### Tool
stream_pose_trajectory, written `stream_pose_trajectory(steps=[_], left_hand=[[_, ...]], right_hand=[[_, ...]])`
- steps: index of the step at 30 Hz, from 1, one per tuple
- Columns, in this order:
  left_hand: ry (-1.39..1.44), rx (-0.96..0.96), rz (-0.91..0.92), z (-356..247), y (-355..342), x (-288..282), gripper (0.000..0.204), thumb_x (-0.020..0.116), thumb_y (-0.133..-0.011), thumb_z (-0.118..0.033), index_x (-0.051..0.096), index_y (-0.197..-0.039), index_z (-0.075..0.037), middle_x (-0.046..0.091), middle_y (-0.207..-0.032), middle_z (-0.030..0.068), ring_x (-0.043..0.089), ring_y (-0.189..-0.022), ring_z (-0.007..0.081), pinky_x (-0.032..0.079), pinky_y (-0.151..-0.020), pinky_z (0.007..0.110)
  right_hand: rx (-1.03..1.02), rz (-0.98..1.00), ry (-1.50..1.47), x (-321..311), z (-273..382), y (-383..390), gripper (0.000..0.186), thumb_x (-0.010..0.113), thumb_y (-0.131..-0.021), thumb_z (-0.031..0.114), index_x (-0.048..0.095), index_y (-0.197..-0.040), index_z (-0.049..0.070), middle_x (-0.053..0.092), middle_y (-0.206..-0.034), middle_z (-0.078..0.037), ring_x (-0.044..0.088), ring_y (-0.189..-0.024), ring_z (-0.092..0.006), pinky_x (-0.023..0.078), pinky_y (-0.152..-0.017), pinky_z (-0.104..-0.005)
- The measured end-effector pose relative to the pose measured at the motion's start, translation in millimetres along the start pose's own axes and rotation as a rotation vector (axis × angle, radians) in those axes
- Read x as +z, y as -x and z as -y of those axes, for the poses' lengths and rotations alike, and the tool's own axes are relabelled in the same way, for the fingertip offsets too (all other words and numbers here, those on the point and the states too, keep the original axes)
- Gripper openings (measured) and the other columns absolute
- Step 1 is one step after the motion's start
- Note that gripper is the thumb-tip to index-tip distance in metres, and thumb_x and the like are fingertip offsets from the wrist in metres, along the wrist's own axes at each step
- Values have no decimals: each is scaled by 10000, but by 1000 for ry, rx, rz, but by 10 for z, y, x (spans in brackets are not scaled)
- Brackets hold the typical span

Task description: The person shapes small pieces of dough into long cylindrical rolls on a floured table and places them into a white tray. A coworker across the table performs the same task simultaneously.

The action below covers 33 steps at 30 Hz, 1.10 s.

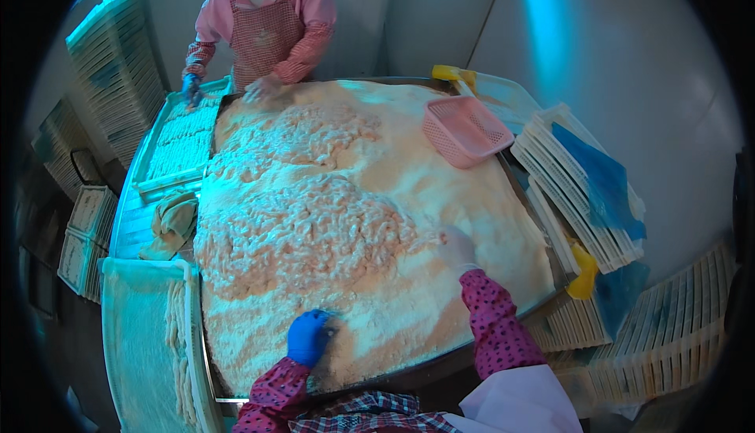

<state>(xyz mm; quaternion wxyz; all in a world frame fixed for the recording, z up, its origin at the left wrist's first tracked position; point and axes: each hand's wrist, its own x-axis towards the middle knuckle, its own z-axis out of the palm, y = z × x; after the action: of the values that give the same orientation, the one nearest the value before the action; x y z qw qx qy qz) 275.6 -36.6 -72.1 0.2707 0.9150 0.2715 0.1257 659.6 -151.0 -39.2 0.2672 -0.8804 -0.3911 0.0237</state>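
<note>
left hand (pixel 309 337), in a blue glove, rests palm down on the pale crumb coating spread across the large round tabletop (pixel 440 366), near its front edge. its fingers are curled loosely into the crumbs; whether they grip anything cannot be told. right hand (pixel 456 246), in a whitish glove, lies further out on the crumbs, just beside the right edge of the near heap of orange-pink breaded pieces (pixel 307 232). its fingers are bent down into the coating, partly closed; nothing held can be made out.

count of heaps: two. the second heap of breaded pieces (pixel 303 130) lies toward the far side, apart from the first.

one pink plastic mesh basket (pixel 465 129) sits tilted on the crumbs at the far right.

one pale green tray (pixel 179 143) holding rows of breaded pieces stands at the far left, and one more tray with a cloth liner (pixel 141 339) at the near left, with a row of pieces along its right side.

one other person (pixel 267 20) in a pink top and checked apron stands at the far side, one hand on the tray, one on the crumbs.

stacks of white slatted trays (pixel 582 197) stand at the right, with a blue plastic sheet on top.
</note>
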Motion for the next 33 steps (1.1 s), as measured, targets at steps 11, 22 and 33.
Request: stream_pose_trajectory(steps=[11,22,33], left_hand=[[188,73,-66,260,256,-568,246,597,-719,-15,643,-947,-93,622,-1013,108,570,-941,311,475,-768,405],[909,-275,-268,-8,276,-43,300,582,-874,-159,570,-1162,-77,632,-1001,71,583,-793,181,486,-746,303],[1895,-667,-378,22,303,-44,369,513,-930,-223,447,-1262,-77,575,-1118,67,541,-891,150,467,-723,263]], right_hand=[[-145,450,-447,88,634,1020,391,684,-762,139,593,-1131,48,591,-1134,-134,569,-1047,-241,461,-867,-320],[-429,138,-475,486,1516,1398,230,637,-752,46,607,-978,72,619,-990,-110,599,-938,-257,477,-789,-353],[-568,161,-68,844,1673,1736,185,612,-769,37,612,-953,19,632,-984,-95,618,-886,-198,494,-776,-324]])
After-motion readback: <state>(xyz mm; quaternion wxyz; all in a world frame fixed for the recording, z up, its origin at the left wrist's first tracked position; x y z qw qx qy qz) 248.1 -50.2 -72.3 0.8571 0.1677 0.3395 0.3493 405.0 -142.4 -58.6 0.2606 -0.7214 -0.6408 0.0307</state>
